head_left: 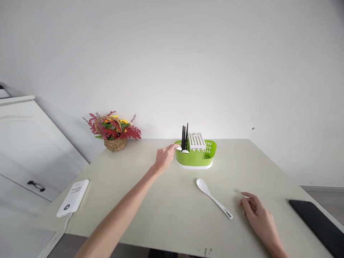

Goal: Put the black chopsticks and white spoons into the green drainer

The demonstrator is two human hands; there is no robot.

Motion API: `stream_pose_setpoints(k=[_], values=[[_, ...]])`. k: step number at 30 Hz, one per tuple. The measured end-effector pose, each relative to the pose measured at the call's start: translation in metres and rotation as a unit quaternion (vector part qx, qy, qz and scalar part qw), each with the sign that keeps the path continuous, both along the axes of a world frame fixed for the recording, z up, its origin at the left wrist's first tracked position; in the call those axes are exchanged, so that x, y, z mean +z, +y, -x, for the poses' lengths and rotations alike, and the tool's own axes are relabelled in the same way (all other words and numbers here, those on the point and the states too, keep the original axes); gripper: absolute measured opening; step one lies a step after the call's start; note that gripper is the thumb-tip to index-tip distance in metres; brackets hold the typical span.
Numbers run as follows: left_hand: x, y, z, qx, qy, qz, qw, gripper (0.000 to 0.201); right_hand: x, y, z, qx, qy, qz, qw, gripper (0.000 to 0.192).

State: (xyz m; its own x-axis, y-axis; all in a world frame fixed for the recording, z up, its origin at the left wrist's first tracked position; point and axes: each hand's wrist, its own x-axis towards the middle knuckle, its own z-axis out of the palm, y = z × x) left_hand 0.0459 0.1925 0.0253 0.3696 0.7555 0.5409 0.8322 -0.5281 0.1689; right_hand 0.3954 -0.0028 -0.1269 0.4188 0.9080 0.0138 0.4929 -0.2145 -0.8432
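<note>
At the left end of a green cutlery holder (193,159), my left hand (164,158) is closed, its fingertips on the rounded end of a white spoon (178,148); the rest of that spoon is hidden in the holder. Beside it another white spoon end (185,151) shows over the rim. Black chopsticks (184,138) stand upright just behind. A white spoon (213,198) lies on the table, bowl toward the holder. Right of its handle my right hand (259,216) hovers at or rests on the tabletop, loosely curled, thumb and forefinger apart, holding nothing.
A white slotted rack (197,141) tops the holder's middle. Flowers in a wicker basket (115,144) stand back left. A white power bank (73,197) with a cable lies at the left edge, a black phone-like slab (317,222) at the right. A white cabinet (32,150) adjoins the table.
</note>
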Motion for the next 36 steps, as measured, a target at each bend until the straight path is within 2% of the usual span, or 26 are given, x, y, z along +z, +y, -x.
stream_pose_setpoints(k=[6, 12, 17, 20, 23, 25, 28, 30, 32, 36], values=[[-0.004, -0.001, -0.003, -0.002, 0.025, 0.034, 0.999, 0.037, -0.002, -0.001, 0.0, 0.0, -0.016, -0.013, 1.0, 0.046], [0.002, -0.004, -0.002, -0.015, 0.037, 0.07, 0.997, 0.043, -0.003, -0.002, 0.0, 0.006, -0.028, -0.02, 0.999, 0.044], [0.013, -0.023, 0.005, -0.046, 0.034, 0.008, 0.998, 0.044, 0.002, -0.003, 0.001, 0.021, -0.043, -0.018, 0.999, 0.043], [0.013, -0.042, 0.0, -0.084, 0.035, -0.043, 0.995, 0.037, 0.009, -0.004, 0.012, 0.042, -0.062, 0.002, 0.997, 0.041], [-0.001, -0.062, -0.016, -0.134, 0.067, -0.026, 0.988, 0.028, 0.014, -0.007, 0.035, 0.092, -0.095, -0.003, 0.991, 0.041], [-0.016, -0.073, -0.031, -0.148, 0.112, 0.015, 0.983, 0.024, 0.015, -0.008, 0.055, 0.124, -0.134, -0.045, 0.982, 0.038], [-0.041, -0.083, -0.053, -0.112, 0.168, 0.071, 0.977, 0.019, 0.013, -0.006, 0.079, 0.146, -0.19, -0.121, 0.963, 0.034], [-0.055, -0.086, -0.063, -0.104, 0.187, 0.093, 0.972, 0.028, 0.01, -0.003, 0.089, 0.156, -0.203, -0.141, 0.956, 0.033], [-0.063, -0.087, -0.068, -0.132, 0.198, 0.106, 0.965, 0.03, 0.009, -0.001, 0.093, 0.166, -0.204, -0.143, 0.954, 0.031], [-0.069, -0.088, -0.06, -0.203, 0.213, 0.114, 0.949, 0.016, 0.012, -0.001, 0.092, 0.179, -0.197, -0.141, 0.954, 0.032]])
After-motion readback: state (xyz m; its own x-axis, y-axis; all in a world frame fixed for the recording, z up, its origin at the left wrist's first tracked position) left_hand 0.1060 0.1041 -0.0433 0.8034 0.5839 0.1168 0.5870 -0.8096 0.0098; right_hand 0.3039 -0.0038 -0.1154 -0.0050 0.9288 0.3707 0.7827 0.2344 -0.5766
